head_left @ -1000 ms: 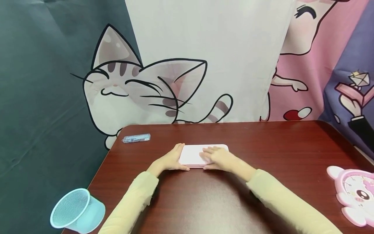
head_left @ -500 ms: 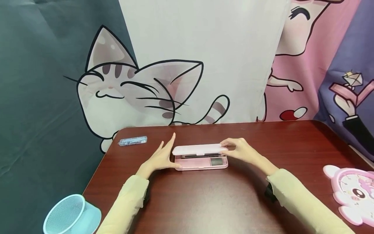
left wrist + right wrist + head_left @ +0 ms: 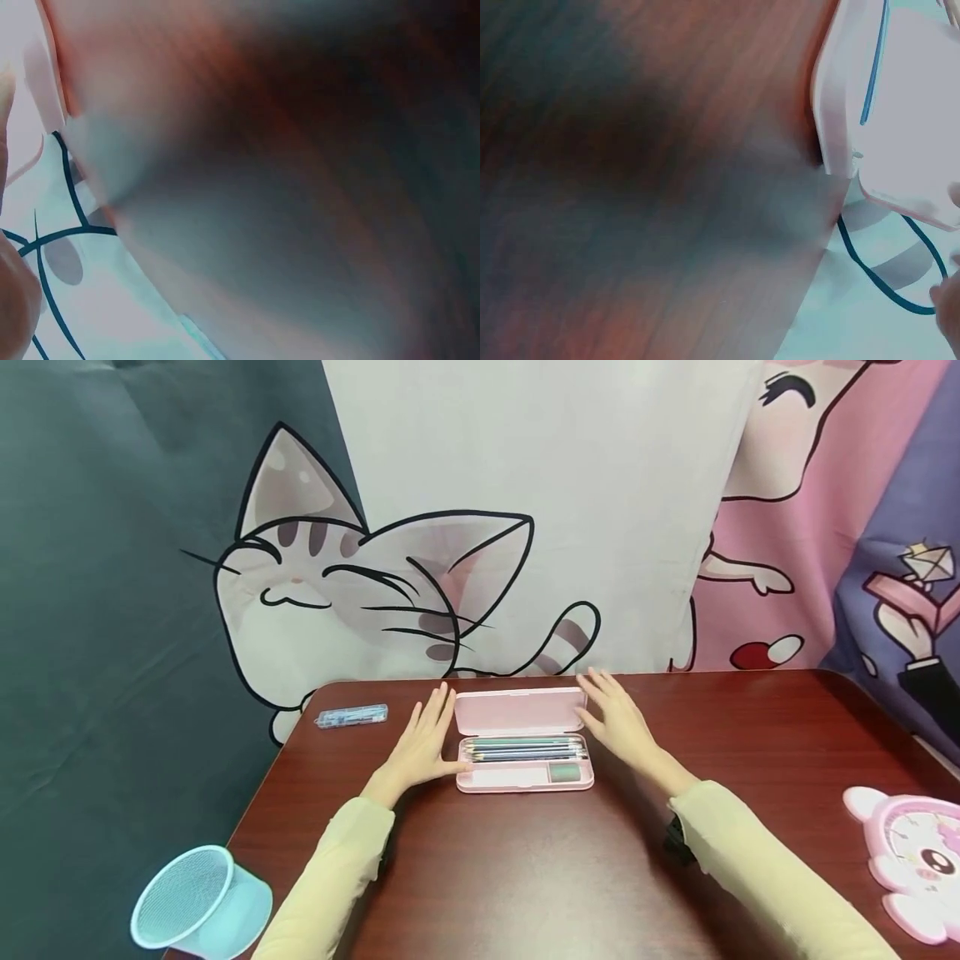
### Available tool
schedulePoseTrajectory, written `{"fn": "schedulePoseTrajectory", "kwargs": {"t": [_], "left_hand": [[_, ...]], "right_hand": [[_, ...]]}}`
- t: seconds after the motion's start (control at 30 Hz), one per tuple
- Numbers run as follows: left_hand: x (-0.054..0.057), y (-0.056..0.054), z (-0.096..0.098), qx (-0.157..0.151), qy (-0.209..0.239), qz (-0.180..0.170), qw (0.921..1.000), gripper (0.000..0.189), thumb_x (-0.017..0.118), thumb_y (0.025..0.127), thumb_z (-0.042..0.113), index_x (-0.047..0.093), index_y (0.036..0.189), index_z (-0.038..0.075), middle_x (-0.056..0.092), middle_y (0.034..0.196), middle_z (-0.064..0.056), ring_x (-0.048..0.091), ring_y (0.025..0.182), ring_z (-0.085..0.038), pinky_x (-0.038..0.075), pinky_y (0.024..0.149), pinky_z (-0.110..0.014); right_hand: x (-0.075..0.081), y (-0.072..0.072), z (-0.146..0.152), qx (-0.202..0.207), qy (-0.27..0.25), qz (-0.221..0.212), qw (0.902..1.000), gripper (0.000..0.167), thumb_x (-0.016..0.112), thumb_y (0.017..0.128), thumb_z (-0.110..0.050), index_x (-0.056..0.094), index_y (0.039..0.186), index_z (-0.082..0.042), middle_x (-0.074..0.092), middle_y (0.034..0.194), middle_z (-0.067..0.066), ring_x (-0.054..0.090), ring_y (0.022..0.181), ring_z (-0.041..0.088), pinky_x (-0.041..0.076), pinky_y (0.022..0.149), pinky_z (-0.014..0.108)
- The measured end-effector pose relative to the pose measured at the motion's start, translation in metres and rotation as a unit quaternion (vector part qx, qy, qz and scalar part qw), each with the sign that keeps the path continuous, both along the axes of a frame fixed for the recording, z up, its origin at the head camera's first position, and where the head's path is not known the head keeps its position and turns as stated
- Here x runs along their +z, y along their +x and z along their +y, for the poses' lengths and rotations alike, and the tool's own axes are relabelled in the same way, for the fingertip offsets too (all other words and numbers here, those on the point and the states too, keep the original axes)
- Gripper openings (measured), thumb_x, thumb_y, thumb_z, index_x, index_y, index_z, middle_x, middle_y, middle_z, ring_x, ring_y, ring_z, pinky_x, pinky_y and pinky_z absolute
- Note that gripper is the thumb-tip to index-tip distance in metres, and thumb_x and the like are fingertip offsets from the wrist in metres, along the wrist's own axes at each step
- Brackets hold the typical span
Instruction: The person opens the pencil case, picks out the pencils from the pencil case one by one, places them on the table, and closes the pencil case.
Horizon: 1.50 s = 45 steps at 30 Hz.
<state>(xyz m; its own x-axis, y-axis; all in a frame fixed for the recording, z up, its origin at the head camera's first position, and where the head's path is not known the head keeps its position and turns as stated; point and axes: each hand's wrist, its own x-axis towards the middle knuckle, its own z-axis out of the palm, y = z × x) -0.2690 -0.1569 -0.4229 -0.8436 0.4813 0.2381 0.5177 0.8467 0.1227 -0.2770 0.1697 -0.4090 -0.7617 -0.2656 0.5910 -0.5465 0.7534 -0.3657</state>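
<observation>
A pink pencil case [image 3: 495,776] lies with its lid [image 3: 521,714] raised, hinged at the far side. Several pencils [image 3: 525,749] rest side by side in its back row; a small grey-green block [image 3: 565,772] sits in the front right compartment. At the case's left end my left hand [image 3: 415,745] has its fingers spread, the thumb right at the front left rim. My right hand [image 3: 621,720] is beside the lid's right end, fingers extended, holding nothing. In the right wrist view the case's lid [image 3: 915,112] shows with one blue pencil [image 3: 874,67]; the left wrist view shows mostly blurred tabletop.
A slim blue clear packet [image 3: 351,717] lies at the back left of the brown table [image 3: 517,877]. Front left stands a light blue mesh basket [image 3: 225,910]. A pink animal-shaped clock [image 3: 900,843] lies at the right edge. A printed cat curtain [image 3: 615,527] hangs behind.
The pencil case was closed under both hands; its lid has swung up and back, showing the pencils. My right hand gripped the lid's right corner half a second ago and has since let go.
</observation>
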Motion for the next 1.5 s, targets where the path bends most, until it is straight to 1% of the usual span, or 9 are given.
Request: {"fn": "schedulePoseTrajectory", "kwargs": {"t": [0.13, 0.23, 0.33, 0.6, 0.83, 0.97, 1.1, 1.23, 1.5], "left_hand": [[0.000, -0.003, 0.007, 0.001, -0.032, 0.022, 0.9992, 0.118, 0.063, 0.070, 0.065, 0.001, 0.146, 0.000, 0.002, 0.154, -0.015, 0.006, 0.143, -0.027, 0.008, 0.115, -0.045], [0.001, -0.005, 0.010, 0.011, -0.048, 0.034, 0.9982, 0.118, 0.061, 0.070, 0.068, 0.002, 0.146, -0.001, 0.002, 0.154, -0.015, 0.007, 0.143, -0.026, 0.009, 0.115, -0.044], [0.001, -0.007, 0.012, 0.026, -0.042, 0.024, 0.9985, 0.119, 0.060, 0.070, 0.069, 0.001, 0.146, 0.000, -0.001, 0.155, -0.014, 0.003, 0.143, -0.025, 0.009, 0.115, -0.043], [-0.002, -0.014, 0.016, 0.021, -0.003, -0.035, 0.9992, 0.118, 0.060, 0.070, 0.068, 0.003, 0.145, -0.003, 0.002, 0.154, -0.019, 0.006, 0.142, -0.029, 0.015, 0.113, -0.046], [-0.002, -0.014, 0.017, 0.003, -0.053, -0.112, 0.9923, 0.111, 0.059, 0.075, 0.063, 0.006, 0.144, -0.006, 0.003, 0.153, -0.019, 0.006, 0.143, -0.028, 0.015, 0.114, -0.042], [-0.002, -0.015, 0.018, 0.005, -0.050, -0.177, 0.9830, 0.111, 0.063, 0.074, 0.060, 0.009, 0.144, -0.006, 0.006, 0.153, -0.019, 0.011, 0.142, -0.027, 0.017, 0.114, -0.040], [-0.003, -0.015, 0.018, 0.013, -0.033, -0.206, 0.9780, 0.108, 0.065, 0.073, 0.059, 0.013, 0.144, -0.004, 0.011, 0.153, -0.016, 0.017, 0.141, -0.025, 0.020, 0.113, -0.040], [-0.005, -0.014, 0.017, 0.018, -0.008, -0.214, 0.9767, 0.104, 0.066, 0.073, 0.057, 0.018, 0.144, -0.002, 0.016, 0.153, -0.014, 0.021, 0.140, -0.025, 0.021, 0.113, -0.040], [-0.007, -0.012, 0.016, 0.036, 0.012, -0.228, 0.9729, 0.103, 0.066, 0.073, 0.057, 0.018, 0.145, 0.002, 0.017, 0.153, -0.010, 0.025, 0.139, -0.024, 0.030, 0.108, -0.043]], "right_hand": [[-0.007, 0.008, 0.003, -0.032, -0.018, -0.061, 0.9974, 0.073, 0.070, 0.077, -0.011, 0.033, 0.138, 0.004, 0.034, 0.139, 0.027, 0.031, 0.128, 0.042, 0.029, 0.103, 0.054], [-0.013, 0.015, 0.002, -0.021, -0.067, -0.061, 0.9956, 0.065, 0.070, 0.077, -0.008, 0.039, 0.133, 0.003, 0.040, 0.129, 0.024, 0.040, 0.119, 0.037, 0.036, 0.096, 0.052], [-0.016, 0.019, 0.000, 0.020, -0.061, -0.045, 0.9969, 0.046, 0.069, 0.078, -0.005, 0.052, 0.120, 0.001, 0.050, 0.114, 0.017, 0.049, 0.106, 0.029, 0.043, 0.088, 0.045], [-0.022, 0.020, -0.006, 0.123, 0.091, -0.109, 0.9823, 0.028, 0.070, 0.079, -0.013, 0.065, 0.104, -0.003, 0.062, 0.098, 0.009, 0.058, 0.090, 0.021, 0.047, 0.079, 0.038], [-0.018, 0.017, -0.009, 0.138, 0.139, -0.114, 0.9740, 0.026, 0.070, 0.077, -0.010, 0.068, 0.103, -0.002, 0.063, 0.088, 0.007, 0.058, 0.079, 0.017, 0.047, 0.070, 0.033], [-0.015, 0.016, -0.012, 0.139, 0.152, -0.128, 0.9701, 0.021, 0.070, 0.077, -0.009, 0.070, 0.097, -0.003, 0.061, 0.083, 0.003, 0.055, 0.073, 0.013, 0.045, 0.067, 0.030], [-0.014, 0.018, -0.014, 0.134, 0.161, -0.142, 0.9674, 0.014, 0.069, 0.079, -0.009, 0.071, 0.092, -0.006, 0.061, 0.082, 0.001, 0.055, 0.074, 0.011, 0.046, 0.066, 0.028], [-0.014, 0.018, -0.013, 0.134, 0.144, -0.144, 0.9698, 0.011, 0.068, 0.080, -0.008, 0.070, 0.090, -0.005, 0.061, 0.083, 0.002, 0.056, 0.074, 0.012, 0.046, 0.066, 0.028], [-0.012, 0.005, 0.006, 0.147, 0.033, -0.125, 0.9807, 0.011, 0.068, 0.077, 0.003, 0.071, 0.087, -0.001, 0.066, 0.080, 0.008, 0.059, 0.072, 0.015, 0.048, 0.065, 0.027]]}}
